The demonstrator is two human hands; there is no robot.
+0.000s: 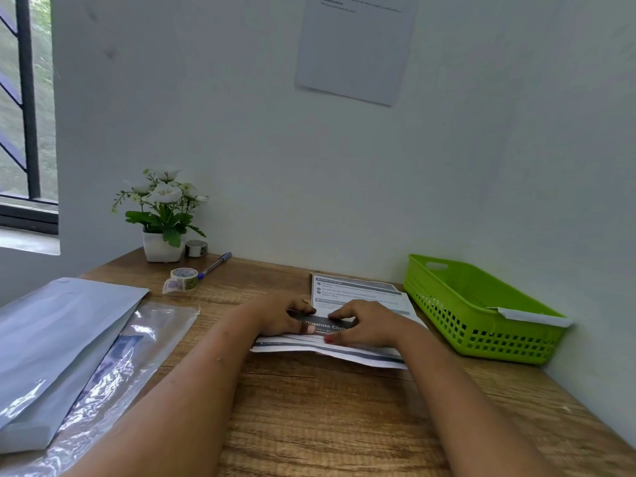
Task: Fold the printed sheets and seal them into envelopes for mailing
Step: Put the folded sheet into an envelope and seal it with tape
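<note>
A stack of printed sheets [358, 294] lies on the wooden desk [309, 407], just left of the green basket. My left hand [278, 315] and my right hand [364, 325] both rest on the top sheet, whose near part is bent over so its dark title band faces up. The fingers of both hands are curled, with the tips pinching and pressing the paper along the bend. A pile of white envelopes [58, 342] lies at the desk's left edge, partly on a clear plastic sleeve [137, 352].
A green plastic basket [481, 304] with one white envelope [530, 316] on its rim stands at the right by the wall. Two patterned tape rolls [184, 278], a blue pen [215, 265] and a potted plant [161, 218] sit at the back left.
</note>
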